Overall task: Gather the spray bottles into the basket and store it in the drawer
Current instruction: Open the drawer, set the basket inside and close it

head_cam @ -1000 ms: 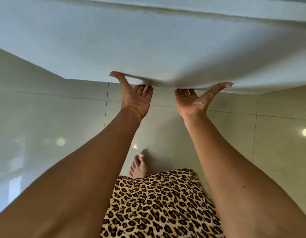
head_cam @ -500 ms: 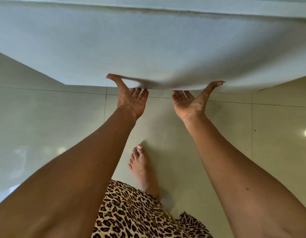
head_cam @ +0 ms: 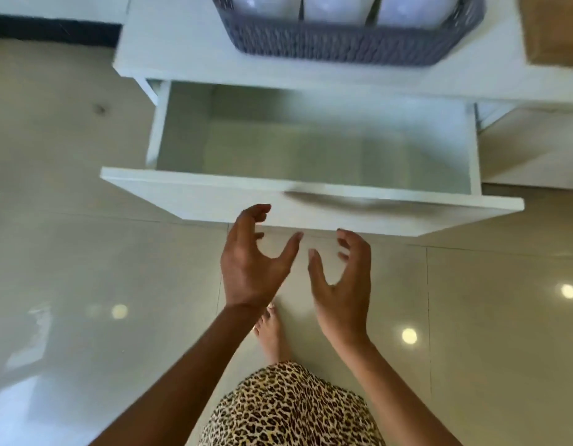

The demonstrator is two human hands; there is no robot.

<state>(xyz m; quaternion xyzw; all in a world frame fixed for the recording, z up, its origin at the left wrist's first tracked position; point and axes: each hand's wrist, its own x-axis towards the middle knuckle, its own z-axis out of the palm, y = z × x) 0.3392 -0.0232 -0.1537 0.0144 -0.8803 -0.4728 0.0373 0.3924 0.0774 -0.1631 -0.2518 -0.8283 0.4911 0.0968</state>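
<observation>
A white drawer stands pulled out from the white cabinet, its inside bare. On the cabinet top above it sits a grey woven basket holding three white spray bottles, their tops cut off by the frame's edge. My left hand and my right hand hover side by side just in front of the drawer front, fingers spread and curled, holding nothing and touching nothing.
A wooden box or board stands at the cabinet top's right end. Glossy beige floor tiles surround the cabinet. My bare foot and a leopard-print garment are below my hands.
Both hands gripped the lower edge of the drawer front from underneath; now the drawer is pulled out, the hands have let go, and the view has risen to show the basket.
</observation>
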